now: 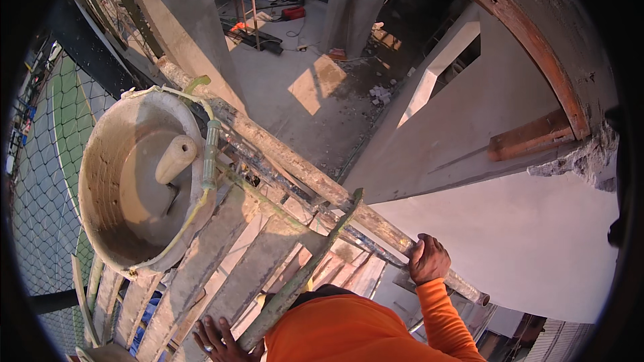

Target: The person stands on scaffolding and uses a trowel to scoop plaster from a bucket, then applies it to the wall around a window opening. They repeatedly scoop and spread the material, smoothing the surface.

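My right hand (429, 259) is closed around a mortar-crusted scaffold pipe (288, 154), close to the pipe's lower right end. Low in the view, my left hand (223, 343) lies with fingers spread against the scaffold planks (228, 255), beside a greenish tube (295, 286). A ring shows on one finger. Left of the pipe, a mortar-caked bucket (107, 181) stands on the planks. Inside it are grey mortar and a tool with a thick, pale handle (176, 159); most of the tool's head is hidden. The bucket's bail has a green grip (210, 154).
Far below, a concrete floor (268, 94) carries rubble (382, 94) and a red case (293, 13). A plastered wall (510, 234) rises on the right, with a rusty curved beam (523, 27) above. Netting (47, 161) hangs at the left. Gaps separate the planks.
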Available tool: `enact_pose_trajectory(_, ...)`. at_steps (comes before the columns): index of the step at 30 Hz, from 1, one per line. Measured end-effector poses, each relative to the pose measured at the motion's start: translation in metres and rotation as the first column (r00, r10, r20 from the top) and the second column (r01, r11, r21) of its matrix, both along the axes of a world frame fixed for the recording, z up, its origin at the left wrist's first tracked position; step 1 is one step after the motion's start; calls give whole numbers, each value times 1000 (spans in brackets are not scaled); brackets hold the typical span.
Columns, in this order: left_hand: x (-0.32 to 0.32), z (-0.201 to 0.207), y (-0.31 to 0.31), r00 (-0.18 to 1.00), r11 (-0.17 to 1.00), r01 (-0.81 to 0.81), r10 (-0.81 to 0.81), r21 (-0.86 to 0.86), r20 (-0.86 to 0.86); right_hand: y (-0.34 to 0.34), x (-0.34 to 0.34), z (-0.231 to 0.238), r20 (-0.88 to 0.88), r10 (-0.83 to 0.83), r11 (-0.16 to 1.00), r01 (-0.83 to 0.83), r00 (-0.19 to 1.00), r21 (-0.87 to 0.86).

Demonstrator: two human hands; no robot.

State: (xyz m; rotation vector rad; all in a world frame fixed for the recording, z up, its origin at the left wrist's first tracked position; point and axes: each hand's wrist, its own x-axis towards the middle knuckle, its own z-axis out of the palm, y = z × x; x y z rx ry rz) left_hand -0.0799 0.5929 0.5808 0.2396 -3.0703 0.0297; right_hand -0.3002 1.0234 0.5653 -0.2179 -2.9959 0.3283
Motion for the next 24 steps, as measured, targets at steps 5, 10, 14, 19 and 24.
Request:
enact_pose_trajectory(5, -2, -1, 1, 1000, 1000, 12, -12, -9, -17, 1, 0, 2, 7, -2, 1000, 2, 1000, 6)
enact_pose_trajectory(10, -4, -4, 2, 998, 1000, 5, -6, -15, -62, 3, 0, 0, 9, 13, 1000, -13, 1000, 11)
enact_pose_trajectory(14, -3, -5, 5, 996, 1000, -24, 23, -12, -83, 4, 0, -1, -2, 18, 1000, -18, 1000, 11)
enact_pose_trajectory(19, -5, -4, 9, 997, 999, -43, 40, -34, -64, 5, 1, -2, 4, 13, 1000, -13, 1000, 4)
enact_pose_trajectory(24, -8, 5, 10, 994, 994, -82, 76, 66, 84, 7, 0, -2, 9, 0, 1000, 0, 1000, -1)
